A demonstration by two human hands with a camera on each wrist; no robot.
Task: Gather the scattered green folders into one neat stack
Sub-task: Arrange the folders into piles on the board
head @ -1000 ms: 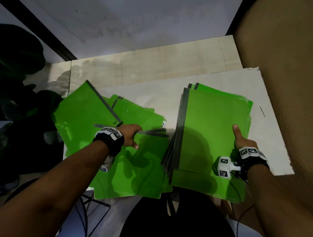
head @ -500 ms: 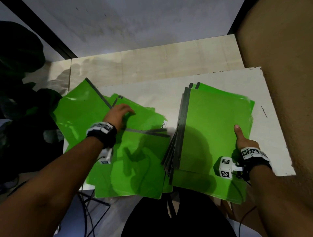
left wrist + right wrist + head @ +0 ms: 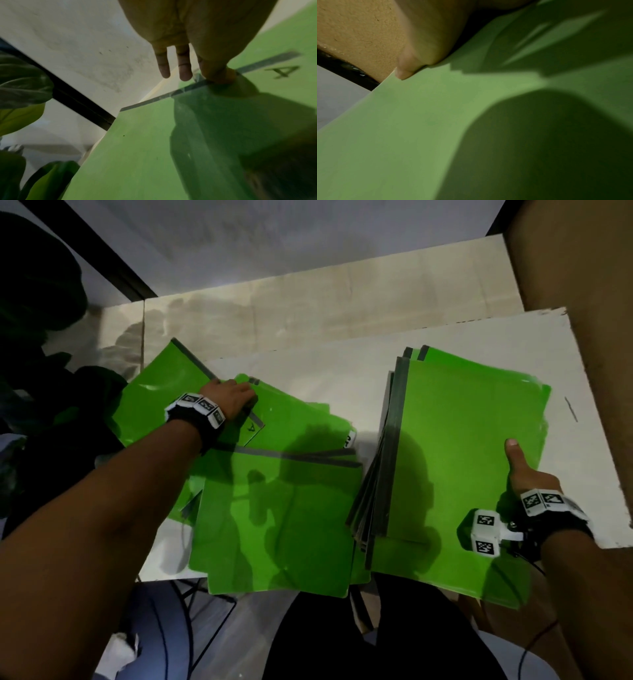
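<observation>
Several loose green folders overlap on the left of the white board [image 3: 342,361]: a far-left one [image 3: 161,398] with a grey spine, a middle one [image 3: 298,422] and a near one [image 3: 274,525]. My left hand [image 3: 239,397] grips the far-left folder [image 3: 137,148] at its spine, thumb [image 3: 217,73] pressed on the grey strip and fingers [image 3: 184,67] reaching past the edge. On the right lies a stack of green folders [image 3: 462,440]. My right hand [image 3: 524,474] holds its right edge, thumb [image 3: 419,54] flat on the top cover [image 3: 419,135]. Its fingers are hidden below.
A brown wall [image 3: 582,302] stands close along the right side. Dark plant leaves [image 3: 34,371] crowd the left edge. The near folder and the stack overhang the board's front edge, with cables [image 3: 191,611] below. Pale wooden tabletop [image 3: 308,302] extends behind.
My left hand has left the middle folder's spine and moved away and to the left, onto the far-left folder's spine. The right hand and the stack have stayed put.
</observation>
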